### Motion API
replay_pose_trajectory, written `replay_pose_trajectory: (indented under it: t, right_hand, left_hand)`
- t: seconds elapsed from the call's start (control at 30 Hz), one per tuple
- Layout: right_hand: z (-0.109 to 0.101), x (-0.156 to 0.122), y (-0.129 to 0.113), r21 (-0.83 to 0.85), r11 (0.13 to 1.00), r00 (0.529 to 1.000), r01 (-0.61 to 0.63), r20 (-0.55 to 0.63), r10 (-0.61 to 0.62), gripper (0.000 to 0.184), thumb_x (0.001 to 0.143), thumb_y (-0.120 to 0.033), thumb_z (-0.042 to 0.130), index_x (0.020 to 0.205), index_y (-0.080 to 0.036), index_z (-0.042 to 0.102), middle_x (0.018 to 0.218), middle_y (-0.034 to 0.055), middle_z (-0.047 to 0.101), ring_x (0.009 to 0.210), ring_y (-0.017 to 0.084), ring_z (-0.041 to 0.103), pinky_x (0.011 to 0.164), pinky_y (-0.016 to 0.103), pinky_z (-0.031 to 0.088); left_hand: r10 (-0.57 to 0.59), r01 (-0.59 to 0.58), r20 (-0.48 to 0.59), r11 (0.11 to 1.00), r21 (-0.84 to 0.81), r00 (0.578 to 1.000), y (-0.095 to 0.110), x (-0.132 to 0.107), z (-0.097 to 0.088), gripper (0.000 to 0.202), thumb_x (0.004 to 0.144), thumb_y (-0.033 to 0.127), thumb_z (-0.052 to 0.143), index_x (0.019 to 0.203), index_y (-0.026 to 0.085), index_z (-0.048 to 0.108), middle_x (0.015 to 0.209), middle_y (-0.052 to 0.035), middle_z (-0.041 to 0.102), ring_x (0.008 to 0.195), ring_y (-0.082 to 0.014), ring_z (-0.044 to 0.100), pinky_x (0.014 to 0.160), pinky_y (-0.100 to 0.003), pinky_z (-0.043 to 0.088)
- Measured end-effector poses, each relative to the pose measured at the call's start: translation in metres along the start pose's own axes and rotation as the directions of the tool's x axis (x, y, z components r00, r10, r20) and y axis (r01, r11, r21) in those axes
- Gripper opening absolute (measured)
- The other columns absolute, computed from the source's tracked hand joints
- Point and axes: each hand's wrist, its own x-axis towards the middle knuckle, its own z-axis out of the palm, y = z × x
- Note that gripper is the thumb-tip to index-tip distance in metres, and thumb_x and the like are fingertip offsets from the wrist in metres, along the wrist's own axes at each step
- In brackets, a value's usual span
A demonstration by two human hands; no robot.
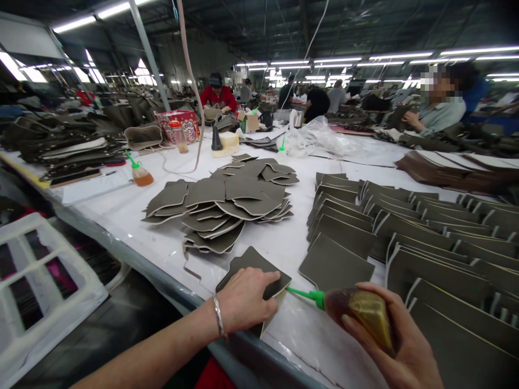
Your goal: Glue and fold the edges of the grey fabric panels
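Note:
My left hand lies on a dark grey leather-like piece at the near table edge. It presses the piece from above, index finger stretched out and thumb apart; the other fingers are partly hidden. In my right hand is a squeeze bottle of amber liquid, tilted on its side. Its thin green nozzle points left, the tip at the right corner of the piece under my left hand. Just beyond the nozzle, another grey piece lies flat on the table.
A loose pile of grey pieces lies mid-table, with overlapping rows of them at right. Another amber bottle stands at left near a red patterned box. Plastic film lies behind. A white plastic frame is left of the table. Several people work beyond.

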Motion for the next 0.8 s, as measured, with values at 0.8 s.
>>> replay_pose_trajectory:
  t: [0.8]
  right_hand:
    - [0.003,-0.022,0.003,0.131,0.986,0.95,-0.106,0.305,0.061,0.041,0.089,-0.05,0.062,0.123,-0.034,0.047,0.103,-0.0023,0.065,0.083,0.018,0.067,0.071,0.017,0.052]
  left_hand:
    - [0.022,-0.022,0.007,0.999,-0.026,1.0,-0.004,-0.006,0.002,0.052,0.082,0.03,0.052,0.133,0.023,0.055,0.08,-0.0023,0.06,0.075,-0.0216,0.057,0.069,-0.031,0.041]
